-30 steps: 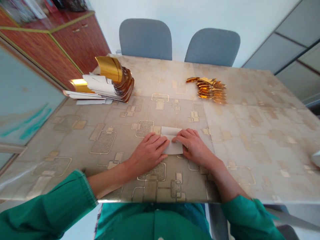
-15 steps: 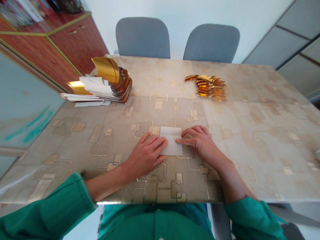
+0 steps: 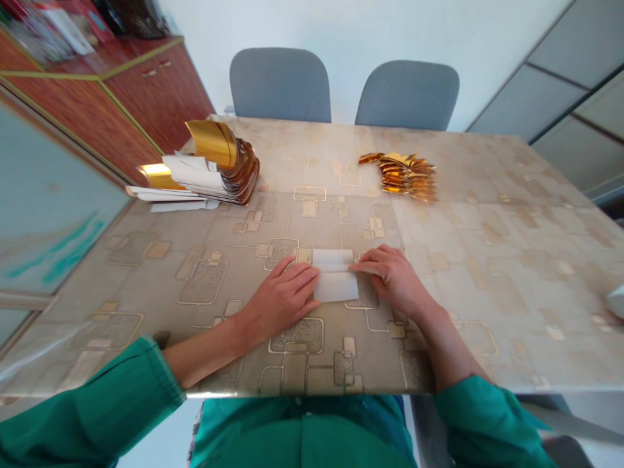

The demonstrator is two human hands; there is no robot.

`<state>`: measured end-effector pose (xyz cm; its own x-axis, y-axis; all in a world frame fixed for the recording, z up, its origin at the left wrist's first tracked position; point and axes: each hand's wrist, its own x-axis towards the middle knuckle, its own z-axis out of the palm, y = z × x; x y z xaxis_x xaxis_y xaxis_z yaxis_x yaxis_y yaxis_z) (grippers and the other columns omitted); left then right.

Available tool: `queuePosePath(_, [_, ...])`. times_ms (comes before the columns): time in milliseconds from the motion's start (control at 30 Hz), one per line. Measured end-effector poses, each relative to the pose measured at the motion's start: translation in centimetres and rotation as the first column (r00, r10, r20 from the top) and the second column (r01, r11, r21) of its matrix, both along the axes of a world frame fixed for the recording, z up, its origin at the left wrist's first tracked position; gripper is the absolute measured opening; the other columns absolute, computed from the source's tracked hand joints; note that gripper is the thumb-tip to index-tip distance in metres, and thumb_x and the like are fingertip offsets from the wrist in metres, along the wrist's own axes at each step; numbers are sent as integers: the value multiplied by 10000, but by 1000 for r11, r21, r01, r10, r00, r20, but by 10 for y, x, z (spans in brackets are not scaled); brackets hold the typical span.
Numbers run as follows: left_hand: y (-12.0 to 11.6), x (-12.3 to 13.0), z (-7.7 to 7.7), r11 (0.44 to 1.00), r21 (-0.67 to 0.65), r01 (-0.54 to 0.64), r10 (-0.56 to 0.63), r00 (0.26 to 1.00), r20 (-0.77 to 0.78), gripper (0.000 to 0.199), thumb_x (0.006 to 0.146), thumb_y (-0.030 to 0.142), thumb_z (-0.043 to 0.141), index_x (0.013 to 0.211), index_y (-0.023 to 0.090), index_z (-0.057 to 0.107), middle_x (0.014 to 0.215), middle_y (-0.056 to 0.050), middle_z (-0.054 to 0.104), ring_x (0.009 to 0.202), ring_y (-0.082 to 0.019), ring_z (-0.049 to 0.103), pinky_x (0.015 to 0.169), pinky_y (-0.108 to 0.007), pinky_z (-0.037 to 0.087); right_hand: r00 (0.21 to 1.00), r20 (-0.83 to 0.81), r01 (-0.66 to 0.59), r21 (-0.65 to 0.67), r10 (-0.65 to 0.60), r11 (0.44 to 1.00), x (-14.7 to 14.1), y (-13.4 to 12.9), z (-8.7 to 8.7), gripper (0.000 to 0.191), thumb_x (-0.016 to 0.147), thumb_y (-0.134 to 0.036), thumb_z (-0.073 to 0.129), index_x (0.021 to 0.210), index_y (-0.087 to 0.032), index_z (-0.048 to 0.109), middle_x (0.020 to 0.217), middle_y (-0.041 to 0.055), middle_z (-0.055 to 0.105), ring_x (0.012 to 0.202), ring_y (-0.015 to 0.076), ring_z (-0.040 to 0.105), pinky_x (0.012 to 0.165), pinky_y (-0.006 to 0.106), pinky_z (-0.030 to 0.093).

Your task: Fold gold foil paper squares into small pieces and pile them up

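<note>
A small white sheet of paper [image 3: 335,289] lies on the patterned tablecloth before me, with crosswise creases and its lower part slightly raised. My left hand [image 3: 283,296] rests palm down beside it, fingers stretched out, the fingertips at the paper's left edge. At the right edge, my right hand [image 3: 394,279] has thumb and forefinger closed on the paper near the crease. The underside of the sheet is hidden.
A bent stack of gold-and-white paper sheets [image 3: 214,166] stands at the back left. Several folded gold paper pieces [image 3: 404,175] lie in a row at the back right. Two grey chairs [image 3: 280,84] stand beyond the table, a wooden cabinet [image 3: 160,91] at the left.
My right thumb and forefinger have moved from the sheet's surface to its right edge and closed there. A crease now shows across the paper. The left hand has shifted slightly left.
</note>
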<state>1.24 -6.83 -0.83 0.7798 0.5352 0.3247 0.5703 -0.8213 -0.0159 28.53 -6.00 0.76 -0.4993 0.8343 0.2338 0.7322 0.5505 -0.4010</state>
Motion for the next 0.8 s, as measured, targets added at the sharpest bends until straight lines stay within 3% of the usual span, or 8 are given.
queuePosePath(100, [-5,4,1,999,-10,-34,34,999,-4,385,957,388,582,1196,89,628,1222,-119,667,1142,-272,577,1136,-488,310,995,-60,-74,-1,74,997,-8,-1,0,417,820,3,495,1111,-181,730,893,63,702,828,195,550,754,332,434])
queuePosePath(200, [-5,6,4,997,-51,-64,66,997,32,339,959,367,581,1163,104,643,1192,-109,676,1110,-267,586,1130,-500,314,987,-41,-155,-27,154,988,-15,-3,0,400,795,12,505,1032,-196,752,912,53,700,855,191,550,781,330,435])
queuePosePath(367, [22,11,7,972,-199,-125,152,981,125,155,974,275,559,957,181,681,1193,-54,670,1114,-241,560,1089,-480,357,988,3,-156,-73,157,985,-14,-5,1,421,781,9,539,1035,-243,761,952,36,689,886,189,540,808,335,425])
queuePosePath(467, [43,19,7,943,-261,-205,240,965,108,292,924,264,640,1190,148,615,1217,-93,640,1104,-261,541,984,-433,441,989,8,-148,-83,149,985,-13,-6,4,378,799,-19,560,1027,-242,762,959,36,684,886,191,538,810,339,419])
queuePosePath(533, [53,24,6,929,-297,-221,256,963,85,340,900,268,669,1212,148,606,1158,-96,633,1063,-264,541,930,-414,458,990,1,-143,-84,144,986,-14,-6,6,286,858,-90,578,1020,-236,763,953,41,680,882,191,538,806,339,417])
queuePosePath(667, [59,29,6,897,-388,-214,271,957,98,224,878,286,687,1069,175,652,997,-64,615,975,-245,543,855,-375,455,992,-17,-128,-71,127,989,-16,-5,3,154,931,-251,619,967,-249,768,923,39,674,872,182,539,791,325,409])
queuePosePath(800, [58,28,5,884,-444,-144,249,950,187,111,850,222,680,920,177,606,963,-45,608,948,-222,542,829,-346,444,994,-23,-112,-31,112,993,-17,-2,-3,133,932,-263,636,911,-254,767,872,35,670,848,175,530,774,312,401])
